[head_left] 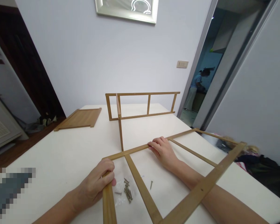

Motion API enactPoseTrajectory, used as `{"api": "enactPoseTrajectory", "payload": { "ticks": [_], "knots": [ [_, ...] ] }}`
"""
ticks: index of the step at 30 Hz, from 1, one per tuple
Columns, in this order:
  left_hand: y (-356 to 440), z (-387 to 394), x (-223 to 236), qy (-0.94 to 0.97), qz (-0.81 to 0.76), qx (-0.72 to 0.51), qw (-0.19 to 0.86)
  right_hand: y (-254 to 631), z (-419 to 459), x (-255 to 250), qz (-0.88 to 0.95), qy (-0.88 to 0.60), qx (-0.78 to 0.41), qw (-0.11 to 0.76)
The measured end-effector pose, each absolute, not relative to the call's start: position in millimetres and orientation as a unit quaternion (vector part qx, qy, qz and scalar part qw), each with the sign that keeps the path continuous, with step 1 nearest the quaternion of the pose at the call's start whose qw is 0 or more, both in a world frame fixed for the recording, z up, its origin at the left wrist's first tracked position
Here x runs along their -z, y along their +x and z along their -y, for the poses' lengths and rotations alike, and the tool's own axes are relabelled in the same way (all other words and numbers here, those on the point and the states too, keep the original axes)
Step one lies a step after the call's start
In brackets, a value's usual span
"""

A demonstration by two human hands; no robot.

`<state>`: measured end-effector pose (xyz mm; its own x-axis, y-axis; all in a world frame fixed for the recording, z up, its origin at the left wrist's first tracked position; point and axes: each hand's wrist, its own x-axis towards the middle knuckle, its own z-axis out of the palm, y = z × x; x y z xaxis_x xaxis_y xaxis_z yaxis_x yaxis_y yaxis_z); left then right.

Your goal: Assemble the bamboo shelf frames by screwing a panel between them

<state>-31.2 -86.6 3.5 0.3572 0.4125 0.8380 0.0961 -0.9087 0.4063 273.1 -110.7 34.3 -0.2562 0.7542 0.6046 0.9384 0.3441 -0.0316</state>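
Note:
A ladder-like wooden frame [143,189] is tilted up in front of me. My left hand [96,182] wraps round its left end bar, near the far corner. Reaching through the frame, my right hand [162,151] grips the far rail with bent fingers. One wooden panel [121,133], seen edge-on, joins that rail to a second wooden frame [148,115] standing by the wall. Several screws [128,190] lie on a clear plastic bag [121,199] beneath the near frame. A single screw [151,184] rests apart, to their right.
A flat slatted wooden panel [80,119] lies at the white table's [88,143] far left. Dark cloth items [261,169] are piled beyond the right edge. Through the doorway a person [196,85] stands in another room. A framed picture [128,11] hangs on the wall.

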Motion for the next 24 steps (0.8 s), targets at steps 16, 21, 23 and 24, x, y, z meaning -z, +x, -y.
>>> {"api": "enactPoseTrajectory", "payload": {
  "ticks": [16, 21, 23, 24],
  "knots": [
    [-49, 82, -36, 0.927, -0.030, -0.373, 0.039, 272, 113, -35, 0.773, -0.537, 0.169, 0.294],
    [-47, 85, -40, 0.929, -0.024, -0.368, 0.011, 272, 113, -36, 0.773, -0.533, 0.165, 0.301],
    [-46, 86, -42, 0.928, -0.025, -0.371, 0.006, 272, 114, -36, 0.774, -0.532, 0.162, 0.302],
    [-46, 86, -42, 0.927, -0.025, -0.374, 0.005, 272, 114, -36, 0.775, -0.531, 0.160, 0.302]
  ]
}}
